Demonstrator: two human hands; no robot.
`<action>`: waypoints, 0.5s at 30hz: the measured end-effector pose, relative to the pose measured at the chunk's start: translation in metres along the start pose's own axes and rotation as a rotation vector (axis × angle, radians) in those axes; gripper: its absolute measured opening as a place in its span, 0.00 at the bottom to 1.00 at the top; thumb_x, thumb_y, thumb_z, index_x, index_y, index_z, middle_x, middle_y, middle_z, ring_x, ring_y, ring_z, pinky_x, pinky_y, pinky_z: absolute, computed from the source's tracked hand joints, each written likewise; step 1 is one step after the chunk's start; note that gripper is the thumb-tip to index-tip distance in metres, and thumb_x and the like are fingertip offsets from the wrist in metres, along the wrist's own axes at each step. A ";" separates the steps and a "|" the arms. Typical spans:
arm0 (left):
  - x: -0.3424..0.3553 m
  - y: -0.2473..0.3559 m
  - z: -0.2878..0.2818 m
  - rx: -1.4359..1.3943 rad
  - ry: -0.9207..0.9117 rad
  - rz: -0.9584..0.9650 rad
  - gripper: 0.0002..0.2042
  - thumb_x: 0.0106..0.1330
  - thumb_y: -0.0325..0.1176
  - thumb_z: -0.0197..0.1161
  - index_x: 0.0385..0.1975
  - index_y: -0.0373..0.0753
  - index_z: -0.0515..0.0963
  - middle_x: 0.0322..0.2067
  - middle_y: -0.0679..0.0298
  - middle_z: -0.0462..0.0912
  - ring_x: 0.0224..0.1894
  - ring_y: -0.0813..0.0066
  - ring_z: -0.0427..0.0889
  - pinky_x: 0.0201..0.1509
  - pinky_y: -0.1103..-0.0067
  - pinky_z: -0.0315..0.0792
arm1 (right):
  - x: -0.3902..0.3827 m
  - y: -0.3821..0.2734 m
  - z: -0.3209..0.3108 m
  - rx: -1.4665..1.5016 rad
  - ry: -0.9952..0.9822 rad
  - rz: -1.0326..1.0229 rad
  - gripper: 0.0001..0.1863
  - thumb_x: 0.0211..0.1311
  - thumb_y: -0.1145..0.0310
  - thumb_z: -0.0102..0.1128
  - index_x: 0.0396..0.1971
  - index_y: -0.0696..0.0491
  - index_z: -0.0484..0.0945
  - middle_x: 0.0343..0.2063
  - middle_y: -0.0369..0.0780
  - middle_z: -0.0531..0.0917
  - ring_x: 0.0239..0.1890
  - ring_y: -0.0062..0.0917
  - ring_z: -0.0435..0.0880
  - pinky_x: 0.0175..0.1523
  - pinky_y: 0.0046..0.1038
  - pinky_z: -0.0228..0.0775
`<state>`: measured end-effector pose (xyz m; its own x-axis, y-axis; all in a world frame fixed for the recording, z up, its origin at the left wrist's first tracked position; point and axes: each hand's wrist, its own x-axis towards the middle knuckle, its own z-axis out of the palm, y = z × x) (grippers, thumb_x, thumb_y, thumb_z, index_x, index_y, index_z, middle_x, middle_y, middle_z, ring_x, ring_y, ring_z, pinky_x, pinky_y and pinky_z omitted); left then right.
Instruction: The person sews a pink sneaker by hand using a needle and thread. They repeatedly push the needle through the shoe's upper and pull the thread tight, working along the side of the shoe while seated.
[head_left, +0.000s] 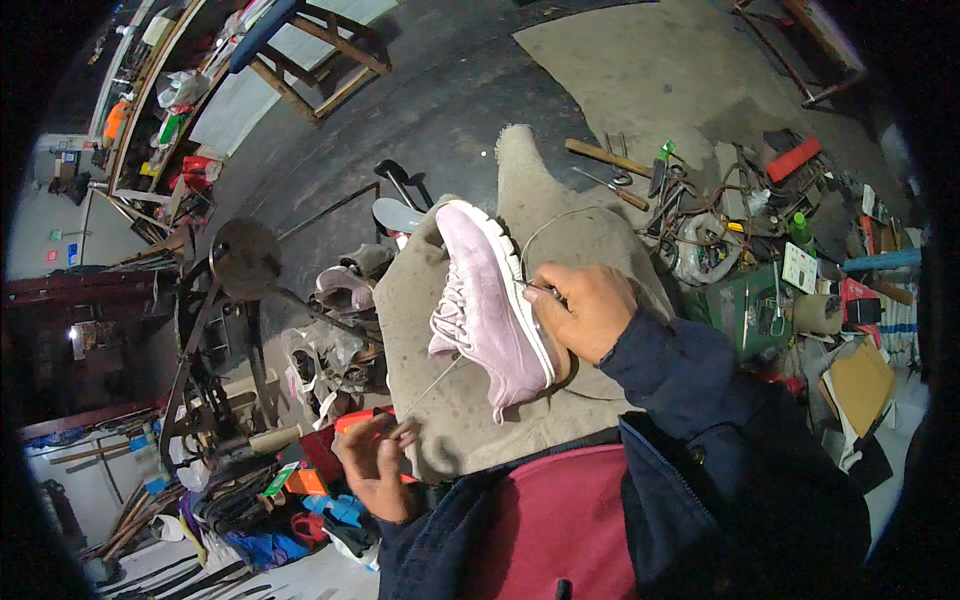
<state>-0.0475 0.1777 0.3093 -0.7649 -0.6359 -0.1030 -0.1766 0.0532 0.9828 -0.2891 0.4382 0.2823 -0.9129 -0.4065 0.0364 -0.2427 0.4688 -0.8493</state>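
Well, the pink shoe (478,300) lies between both hands (375,470), nearer the right (592,310).

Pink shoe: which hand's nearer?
Right. The right hand is at the pink shoe, beside its white sole; the left hand is apart, toward the lower left.

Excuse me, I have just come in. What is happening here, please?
A person has a pink shoe lying on a beige cloth over the lap. The right hand holds a slim tool, mostly hidden by the fingers, at the white sole. A thin thread runs taut from the shoe's opening side to the left hand.
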 end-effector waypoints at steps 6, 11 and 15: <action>0.007 0.047 0.115 -0.207 -0.487 -0.291 0.33 0.65 0.34 0.68 0.68 0.29 0.63 0.65 0.45 0.72 0.71 0.51 0.69 0.77 0.59 0.60 | 0.001 0.005 -0.010 0.113 -0.020 0.096 0.14 0.67 0.58 0.62 0.33 0.55 0.82 0.23 0.52 0.82 0.30 0.51 0.84 0.34 0.46 0.73; 0.031 0.048 0.139 -0.178 -0.628 -0.302 0.36 0.67 0.33 0.67 0.73 0.29 0.59 0.67 0.52 0.71 0.69 0.61 0.70 0.74 0.67 0.60 | -0.001 0.004 -0.012 0.146 -0.007 0.103 0.13 0.67 0.60 0.63 0.34 0.55 0.83 0.23 0.51 0.83 0.27 0.45 0.85 0.33 0.42 0.72; 0.047 0.032 0.159 -0.068 -0.569 -0.244 0.28 0.72 0.30 0.65 0.69 0.30 0.64 0.62 0.58 0.75 0.62 0.69 0.74 0.68 0.72 0.66 | 0.000 0.009 -0.009 0.144 -0.033 0.086 0.11 0.69 0.65 0.62 0.35 0.58 0.82 0.22 0.47 0.84 0.23 0.32 0.84 0.31 0.35 0.72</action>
<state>-0.1880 0.2720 0.3114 -0.9210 -0.1129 -0.3727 -0.3622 -0.1031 0.9264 -0.2943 0.4493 0.2792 -0.9163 -0.3967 -0.0548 -0.1126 0.3866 -0.9154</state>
